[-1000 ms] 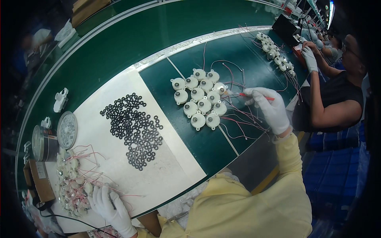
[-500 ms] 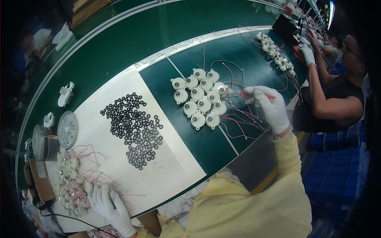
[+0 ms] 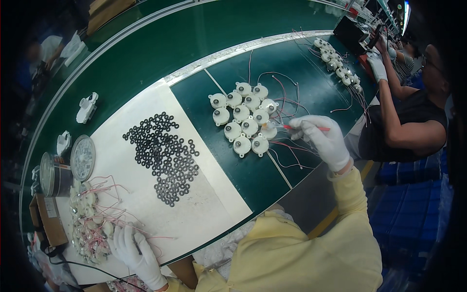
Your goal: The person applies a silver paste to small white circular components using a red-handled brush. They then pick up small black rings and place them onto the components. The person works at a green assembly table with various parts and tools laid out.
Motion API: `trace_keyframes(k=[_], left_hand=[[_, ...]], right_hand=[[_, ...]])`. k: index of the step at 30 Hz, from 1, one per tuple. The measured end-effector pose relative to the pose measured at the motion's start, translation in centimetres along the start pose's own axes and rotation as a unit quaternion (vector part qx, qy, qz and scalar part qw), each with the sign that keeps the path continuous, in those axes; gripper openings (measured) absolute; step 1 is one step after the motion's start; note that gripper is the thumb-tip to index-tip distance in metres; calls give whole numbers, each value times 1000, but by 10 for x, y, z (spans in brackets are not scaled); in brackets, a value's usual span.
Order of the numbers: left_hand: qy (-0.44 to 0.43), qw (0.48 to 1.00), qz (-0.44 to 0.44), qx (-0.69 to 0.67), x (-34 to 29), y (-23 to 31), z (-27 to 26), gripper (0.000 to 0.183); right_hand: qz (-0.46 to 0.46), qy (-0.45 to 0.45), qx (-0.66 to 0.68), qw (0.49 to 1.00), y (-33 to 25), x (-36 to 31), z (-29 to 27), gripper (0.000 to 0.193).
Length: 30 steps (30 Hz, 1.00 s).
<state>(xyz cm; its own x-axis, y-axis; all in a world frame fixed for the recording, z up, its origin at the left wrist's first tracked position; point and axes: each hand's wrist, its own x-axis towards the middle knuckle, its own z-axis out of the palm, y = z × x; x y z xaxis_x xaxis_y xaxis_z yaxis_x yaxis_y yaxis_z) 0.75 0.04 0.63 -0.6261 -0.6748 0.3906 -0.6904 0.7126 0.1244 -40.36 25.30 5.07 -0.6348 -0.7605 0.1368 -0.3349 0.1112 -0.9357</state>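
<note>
In my gloved right hand (image 3: 325, 141) is a slim red-handled brush (image 3: 296, 127), pinched between thumb and fingers. Its pale tip meets a unit at the right side of a cluster of round white motors (image 3: 241, 113), which have dark centres and trailing pink and white wires. My gloved left hand (image 3: 134, 250) rests at the table's near left, fingers apart, beside a heap of similar wired motors (image 3: 90, 224). Nothing shows in its grasp, though the fingertips lie against the heap's edge. Between the hands, many small black rings (image 3: 163, 155) are spread on a white sheet (image 3: 214, 199).
A round tin (image 3: 53, 175) and a clear round lid (image 3: 83, 158) stand at the left, near a cardboard box (image 3: 48, 221) and a black cable. White plastic parts (image 3: 87, 108) lie on the green surface beyond. At right, a co-worker (image 3: 408, 117) sits by another motor row (image 3: 336, 64).
My right hand has moved slightly left and down with the brush, from an upper-right motor to one lower down. The left hand has stayed put. The co-worker's hand has lifted a dark object.
</note>
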Motion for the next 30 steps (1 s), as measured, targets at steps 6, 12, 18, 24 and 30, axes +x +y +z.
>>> trace_keyframes(k=[6,12,18,24,30], left_hand=[[-13,1000,-11,5,2,4,-3,25],[-3,1000,-13,12,2,7,-2,26],[-13,1000,2,8,1,0,-4,26],[-14,1000,-1,1,1,1,-4,26],[-15,1000,4,3,2,0,-4,26]], right_hand=[[1,15,8,1000,-3,-9,-4,27],[-20,9,-5,1000,-9,-1,3,25],[-8,0,-30,1000,-12,-4,-1,25],[-10,18,-53,998,-14,-9,-11,25],[-57,-15,1,998,-19,-4,6,23]])
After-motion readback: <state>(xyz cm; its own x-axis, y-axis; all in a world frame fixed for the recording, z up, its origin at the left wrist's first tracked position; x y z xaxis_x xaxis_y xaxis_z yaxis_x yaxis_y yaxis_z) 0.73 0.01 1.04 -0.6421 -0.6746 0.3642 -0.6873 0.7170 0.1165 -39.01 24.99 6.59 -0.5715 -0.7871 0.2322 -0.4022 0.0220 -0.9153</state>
